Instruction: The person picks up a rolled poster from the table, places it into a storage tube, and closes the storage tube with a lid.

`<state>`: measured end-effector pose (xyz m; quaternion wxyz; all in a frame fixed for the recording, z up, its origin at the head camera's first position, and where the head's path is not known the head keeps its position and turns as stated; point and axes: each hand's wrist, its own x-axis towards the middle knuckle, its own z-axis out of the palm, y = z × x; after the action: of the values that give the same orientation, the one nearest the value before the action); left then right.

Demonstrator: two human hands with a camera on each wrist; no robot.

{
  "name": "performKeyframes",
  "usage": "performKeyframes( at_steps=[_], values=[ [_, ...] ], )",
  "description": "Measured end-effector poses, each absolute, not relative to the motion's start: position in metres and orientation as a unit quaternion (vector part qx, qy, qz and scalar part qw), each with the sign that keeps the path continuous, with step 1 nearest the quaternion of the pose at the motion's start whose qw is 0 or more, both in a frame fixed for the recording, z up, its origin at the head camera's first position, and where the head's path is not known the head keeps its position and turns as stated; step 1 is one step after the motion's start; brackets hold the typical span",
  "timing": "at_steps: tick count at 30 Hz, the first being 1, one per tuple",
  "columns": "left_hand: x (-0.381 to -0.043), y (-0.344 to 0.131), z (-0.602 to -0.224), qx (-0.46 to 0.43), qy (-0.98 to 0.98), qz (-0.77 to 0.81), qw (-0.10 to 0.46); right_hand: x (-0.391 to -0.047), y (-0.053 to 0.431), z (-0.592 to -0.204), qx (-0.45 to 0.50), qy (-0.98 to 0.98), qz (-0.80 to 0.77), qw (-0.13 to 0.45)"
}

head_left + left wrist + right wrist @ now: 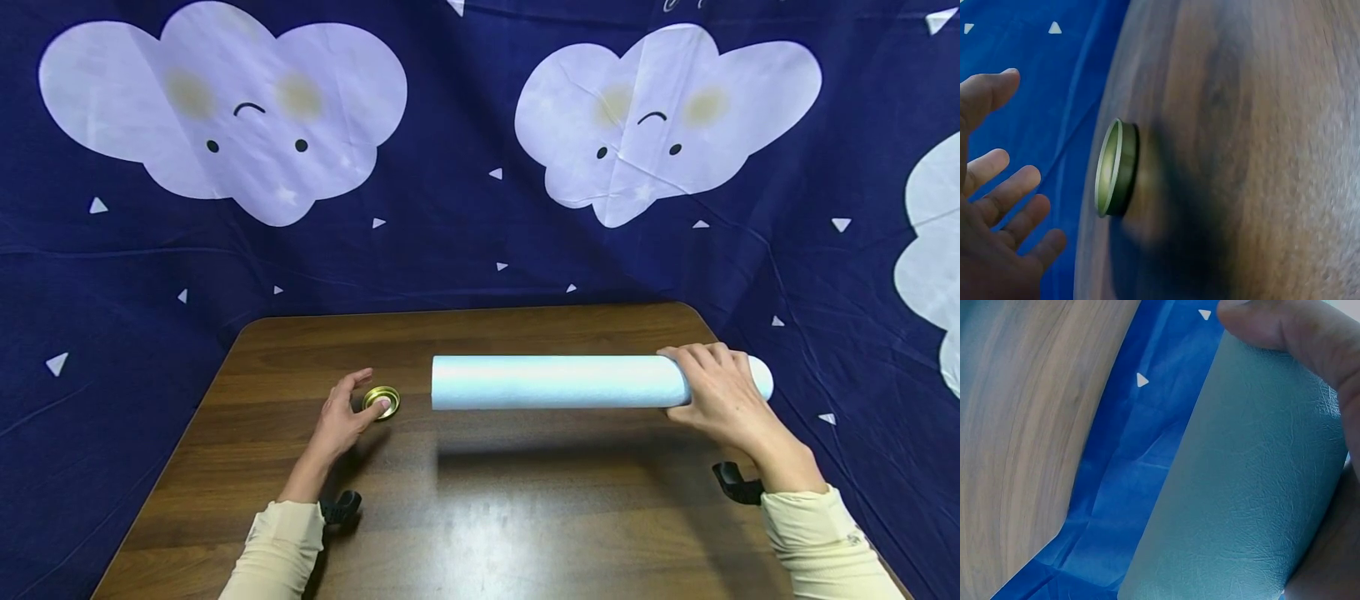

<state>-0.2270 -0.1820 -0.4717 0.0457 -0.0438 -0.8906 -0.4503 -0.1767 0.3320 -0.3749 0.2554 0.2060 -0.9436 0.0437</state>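
My right hand (723, 396) grips a long pale blue cylinder (555, 382) near its right end, thumb and fingers wrapped round it from above. The cylinder lies level across the view, with its shadow below it on the tabletop. Up close in the right wrist view, its surface (1241, 469) looks finely creased, like leather. My left hand (339, 423) hovers beside a small, shallow gold-coloured round lid (382, 391) and holds nothing. Its thumb overlaps the lid in the head view. Seen from the left wrist, the lid (1124, 169) rests hollow side up, apart from the spread fingers.
Both hands work over a brown wood-grain table (480, 517) with rounded far corners. Behind it hangs a dark blue cloth (450, 258) printed with clouds and small white triangles. Each wrist carries a black mount (738, 483).
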Motion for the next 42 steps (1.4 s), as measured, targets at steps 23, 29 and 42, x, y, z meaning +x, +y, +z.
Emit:
performKeyframes(
  at_steps=[23, 29, 42],
  values=[
    [-0.245, -0.189, -0.496, -0.083, -0.925, -0.37, 0.034, -0.177, 0.333, -0.376, 0.204, -0.945, 0.035, 0.252],
    [-0.247, -0.188, -0.5, -0.077, -0.931, -0.355, 0.024, -0.177, 0.334, -0.376, 0.203, -0.946, 0.036, 0.251],
    [-0.247, -0.185, -0.504, -0.069, -0.945, -0.319, 0.011, -0.177, 0.334, -0.378, 0.201, -0.947, 0.038, 0.247]
  ],
)
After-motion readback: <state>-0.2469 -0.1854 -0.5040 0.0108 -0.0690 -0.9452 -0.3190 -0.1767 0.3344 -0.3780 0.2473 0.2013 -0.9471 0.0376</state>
